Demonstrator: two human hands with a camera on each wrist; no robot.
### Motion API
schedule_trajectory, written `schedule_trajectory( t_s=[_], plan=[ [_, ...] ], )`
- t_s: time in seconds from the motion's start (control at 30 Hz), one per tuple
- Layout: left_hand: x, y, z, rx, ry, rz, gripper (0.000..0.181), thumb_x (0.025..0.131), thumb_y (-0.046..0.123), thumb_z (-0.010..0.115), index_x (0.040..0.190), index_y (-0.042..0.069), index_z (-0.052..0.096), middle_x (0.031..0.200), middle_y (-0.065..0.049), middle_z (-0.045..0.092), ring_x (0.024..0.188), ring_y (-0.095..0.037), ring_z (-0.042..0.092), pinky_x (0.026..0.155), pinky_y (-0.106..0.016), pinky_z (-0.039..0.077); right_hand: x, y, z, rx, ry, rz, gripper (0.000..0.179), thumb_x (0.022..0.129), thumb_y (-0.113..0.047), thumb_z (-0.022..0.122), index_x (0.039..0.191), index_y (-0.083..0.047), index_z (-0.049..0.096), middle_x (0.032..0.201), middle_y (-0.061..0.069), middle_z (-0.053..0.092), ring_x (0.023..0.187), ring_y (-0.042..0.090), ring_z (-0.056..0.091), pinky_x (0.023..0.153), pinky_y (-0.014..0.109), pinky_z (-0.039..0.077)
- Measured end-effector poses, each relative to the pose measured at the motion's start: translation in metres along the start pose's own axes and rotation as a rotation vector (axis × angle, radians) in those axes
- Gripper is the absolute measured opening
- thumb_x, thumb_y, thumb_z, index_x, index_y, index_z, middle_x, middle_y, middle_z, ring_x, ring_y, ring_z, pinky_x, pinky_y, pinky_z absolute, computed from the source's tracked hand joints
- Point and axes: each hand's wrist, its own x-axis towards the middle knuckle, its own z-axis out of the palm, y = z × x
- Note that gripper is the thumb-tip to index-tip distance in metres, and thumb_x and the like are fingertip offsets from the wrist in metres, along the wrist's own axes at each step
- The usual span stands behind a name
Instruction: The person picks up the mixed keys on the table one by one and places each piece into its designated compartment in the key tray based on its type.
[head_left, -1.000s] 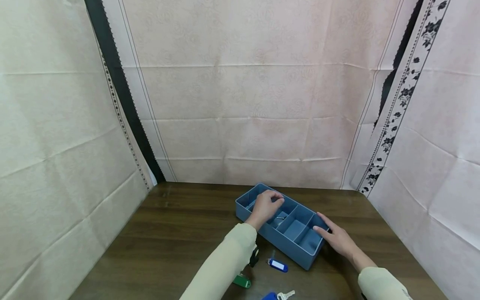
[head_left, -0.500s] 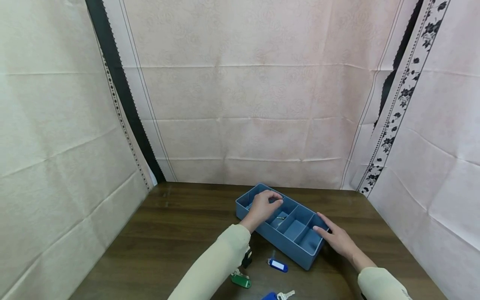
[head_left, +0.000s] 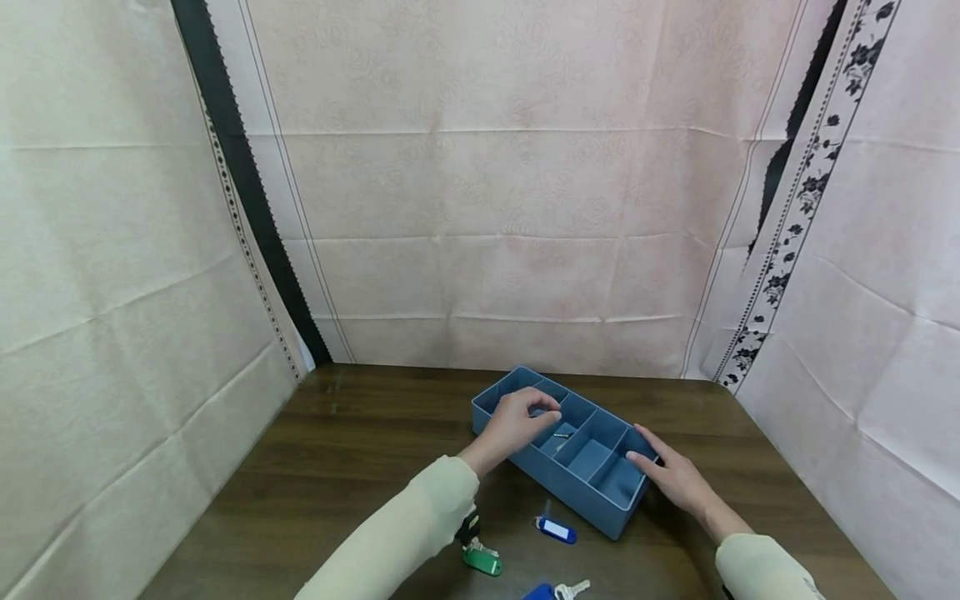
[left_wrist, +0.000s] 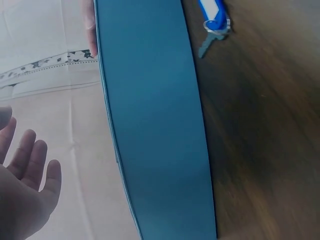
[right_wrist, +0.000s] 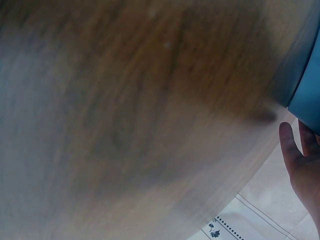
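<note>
A blue divided box (head_left: 581, 492) lies at an angle on the table, several compartments showing. My left hand (head_left: 517, 421) hovers over its left part, fingers bent, thumb and index tips close together; no object shows between them. The left wrist view has the same hand (left_wrist: 27, 190) above the box rim with loosely extended fingers. My right hand (head_left: 678, 479) holds the right end of the box, thumb over the rim and fingers along the outside. Inside one middle compartment lies a small dark item (head_left: 562, 435), too small to identify.
In front of the box lies a key with a blue tag (head_left: 557, 530). Nearer are keys with a green tag (head_left: 482, 561) and, at the bottom edge, a silver key (head_left: 572, 590) with a blue tag. Pale cloth (head_left: 487, 208) hangs behind the wooden table (head_left: 300, 500).
My left hand has drawn back slightly, left and toward me, over the box, uncovering the green-tagged keys. The right hand and the box have stayed put.
</note>
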Motion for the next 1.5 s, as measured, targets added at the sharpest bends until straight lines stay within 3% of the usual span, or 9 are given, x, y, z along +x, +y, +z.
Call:
schedule_trajectory(
  t_s=[0.2, 0.43, 0.73, 0.87, 1.13, 1.3, 1.5],
  plan=[
    [-0.019, -0.006, -0.013, -0.009, -0.025, 0.038, 0.015, 0.096, 0.03, 0.067, 0.108, 0.022, 0.072, 0.107, 0.01, 0.065, 0.1, -0.011, 0.058, 0.087, -0.03, 0.051, 0.0, 0.0, 0.0, 0.003, 0.0, 0.0, 0.081, 0.097, -0.063, 0.045, 0.159, -0.02, 0.017, 0.158, 0.029, 0.02, 0.139, 0.057, 0.021, 0.101, 0.075, 0.023],
    [-0.037, -0.023, -0.022, -0.023, -0.059, 0.031, 0.012, 0.096, 0.027, 0.068, 0.105, 0.02, 0.073, 0.102, 0.011, 0.065, 0.093, -0.012, 0.058, 0.081, -0.027, 0.051, 0.0, -0.001, 0.0, 0.011, -0.001, 0.009, 0.08, 0.097, -0.062, 0.046, 0.159, -0.02, 0.017, 0.158, 0.029, 0.02, 0.139, 0.058, 0.02, 0.101, 0.076, 0.023],
    [-0.066, -0.049, -0.038, 0.0, -0.217, -0.009, 0.008, 0.094, 0.026, 0.07, 0.102, 0.025, 0.073, 0.098, 0.011, 0.065, 0.089, -0.013, 0.057, 0.076, -0.029, 0.05, 0.0, -0.002, 0.0, 0.006, 0.004, 0.003, 0.077, 0.099, -0.059, 0.046, 0.159, -0.02, 0.018, 0.158, 0.029, 0.02, 0.139, 0.057, 0.021, 0.102, 0.075, 0.023],
    [-0.078, -0.062, -0.047, 0.011, -0.259, -0.017, 0.008, 0.093, 0.023, 0.071, 0.101, 0.022, 0.074, 0.095, 0.011, 0.065, 0.087, -0.011, 0.057, 0.076, -0.028, 0.049, 0.0, -0.002, 0.0, 0.004, 0.003, 0.006, 0.077, 0.099, -0.059, 0.046, 0.159, -0.02, 0.018, 0.158, 0.029, 0.02, 0.139, 0.057, 0.021, 0.102, 0.075, 0.022],
    [-0.102, -0.078, -0.059, 0.066, -0.29, 0.025, 0.017, 0.092, 0.024, 0.073, 0.102, 0.011, 0.074, 0.093, 0.013, 0.066, 0.087, -0.006, 0.057, 0.08, -0.028, 0.047, 0.0, -0.001, 0.0, 0.006, -0.003, 0.009, 0.077, 0.099, -0.058, 0.046, 0.159, -0.02, 0.017, 0.158, 0.029, 0.019, 0.139, 0.057, 0.02, 0.101, 0.075, 0.023],
    [-0.114, -0.087, -0.063, 0.088, -0.323, 0.022, 0.016, 0.091, 0.026, 0.073, 0.101, 0.012, 0.074, 0.094, 0.015, 0.066, 0.09, -0.006, 0.057, 0.082, -0.031, 0.048, 0.0, -0.002, 0.0, 0.007, -0.004, 0.013, 0.077, 0.099, -0.059, 0.046, 0.159, -0.021, 0.017, 0.158, 0.029, 0.019, 0.139, 0.058, 0.02, 0.101, 0.076, 0.022],
    [-0.126, -0.094, -0.063, 0.072, -0.349, 0.075, 0.013, 0.089, 0.023, 0.076, 0.096, 0.012, 0.074, 0.095, 0.013, 0.066, 0.093, -0.004, 0.059, 0.084, -0.029, 0.049, 0.0, -0.001, 0.0, 0.001, -0.004, 0.014, 0.078, 0.098, -0.06, 0.046, 0.159, -0.021, 0.017, 0.158, 0.029, 0.019, 0.139, 0.057, 0.02, 0.102, 0.075, 0.022]
  ],
)
